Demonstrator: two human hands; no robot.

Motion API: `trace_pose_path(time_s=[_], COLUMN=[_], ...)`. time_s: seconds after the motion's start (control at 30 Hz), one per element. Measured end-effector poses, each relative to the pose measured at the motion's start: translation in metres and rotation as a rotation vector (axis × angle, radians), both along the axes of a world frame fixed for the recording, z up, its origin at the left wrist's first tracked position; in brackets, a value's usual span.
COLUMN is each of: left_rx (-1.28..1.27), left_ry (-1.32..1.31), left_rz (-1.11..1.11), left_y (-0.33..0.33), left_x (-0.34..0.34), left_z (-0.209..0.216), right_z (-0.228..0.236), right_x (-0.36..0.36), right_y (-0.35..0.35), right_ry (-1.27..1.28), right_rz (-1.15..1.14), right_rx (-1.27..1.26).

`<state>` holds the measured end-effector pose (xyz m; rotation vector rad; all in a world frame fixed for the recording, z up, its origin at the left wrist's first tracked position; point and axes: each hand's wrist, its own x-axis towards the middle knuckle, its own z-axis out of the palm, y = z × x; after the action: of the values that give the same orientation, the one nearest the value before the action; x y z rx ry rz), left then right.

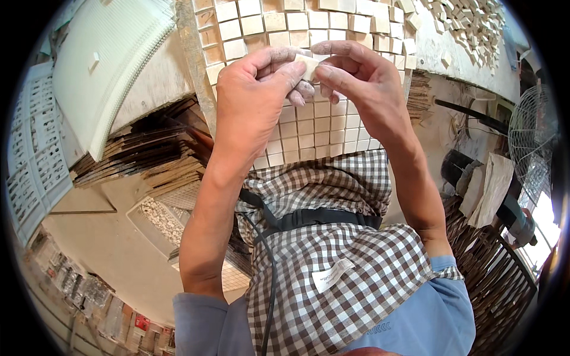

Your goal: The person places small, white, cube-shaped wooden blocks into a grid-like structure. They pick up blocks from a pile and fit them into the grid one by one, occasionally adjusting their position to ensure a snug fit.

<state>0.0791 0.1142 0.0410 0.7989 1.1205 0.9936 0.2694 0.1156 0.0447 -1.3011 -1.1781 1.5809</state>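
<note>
Above the work surface, a small cream square mosaic tile [307,67] is tilted up between my two dusty hands. My left hand [261,83] pinches it, thumb on its face. The thumb of my right hand [365,80] meets the tile's right edge, its fingers curled around that side. Beneath both hands lies a tile grid [306,127], with its near rows set close and even. Farther off, several loose tiles [297,21] sit in the tray [205,71] with wider, uneven gaps. My hands hide part of the grid's middle.
A heap of loose tiles [466,29] covers the bench at the far right. White ribbed sheets [127,47] lie at the far left, beside a pale blue plastic crate [38,148]. Stacked thin boards [133,148] fill the space below. A wire-caged fan [534,130] stands at right.
</note>
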Motion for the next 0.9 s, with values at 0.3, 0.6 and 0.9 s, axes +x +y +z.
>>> trace_pose_path(time_s=[0.3, 0.6, 0.9], left_rx=[-0.098, 0.389, 0.763], left_ry=[0.319, 0.841, 1.100], left_rz=[-0.002, 0.077, -0.022], left_y=[-0.028, -0.052, -0.055], left_x=[-0.001, -0.024, 0.005], left_z=[0.008, -0.019, -0.034], right_z=[-0.019, -0.037, -0.040], right_x=[0.000, 0.001, -0.007], right_y=[-0.029, -0.038, -0.037], right_ry=[-0.622, -0.879, -0.825], right_rz=[0.072, 0.202, 0.176], right_rx=[0.724, 0.797, 0.741])
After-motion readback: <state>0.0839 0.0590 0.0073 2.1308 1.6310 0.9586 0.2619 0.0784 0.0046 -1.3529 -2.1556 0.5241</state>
